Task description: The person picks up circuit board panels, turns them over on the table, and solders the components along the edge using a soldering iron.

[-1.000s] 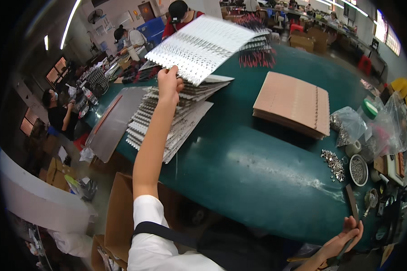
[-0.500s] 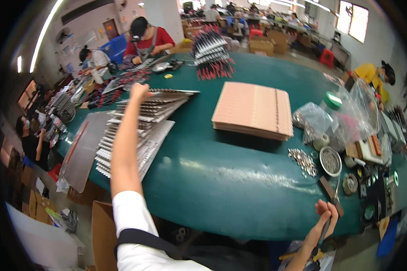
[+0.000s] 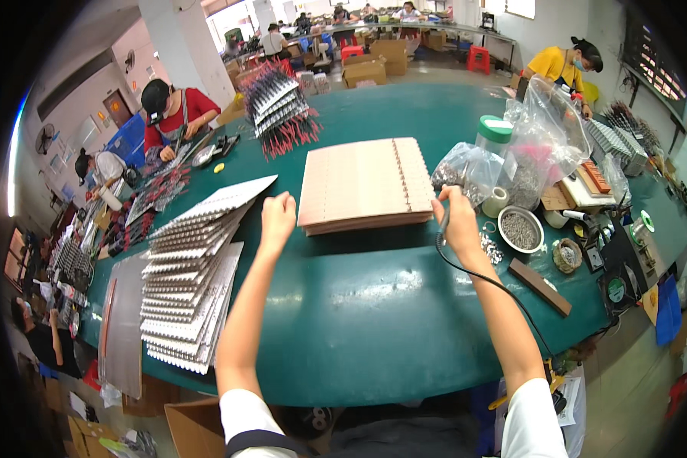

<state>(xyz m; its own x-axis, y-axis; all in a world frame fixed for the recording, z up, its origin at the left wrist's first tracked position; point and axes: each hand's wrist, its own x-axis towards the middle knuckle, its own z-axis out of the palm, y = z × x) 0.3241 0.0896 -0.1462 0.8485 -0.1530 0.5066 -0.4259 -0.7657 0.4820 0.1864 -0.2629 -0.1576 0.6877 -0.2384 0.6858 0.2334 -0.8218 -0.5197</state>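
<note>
A stack of pale pink boards lies in front of me, with a row of small dark parts along its right side. By the stack's left edge is my left hand, its fingers curled closed; anything inside them is hidden. At the right edge, my right hand grips a corded soldering iron, whose black cable runs down to the lower right. Left of my left hand, a fanned pile of silvery toothed-edge panels leans unevenly.
Right of the boards stand a metal bowl of small parts, a green-lidded jar and plastic bags. A brown bar lies nearer. Red-and-black wired pieces are heaped behind. Co-workers sit at the far left and right.
My left hand has left the silvery panels and come right to the pink boards. My right hand has moved up and left with the soldering iron. The view has turned right.
</note>
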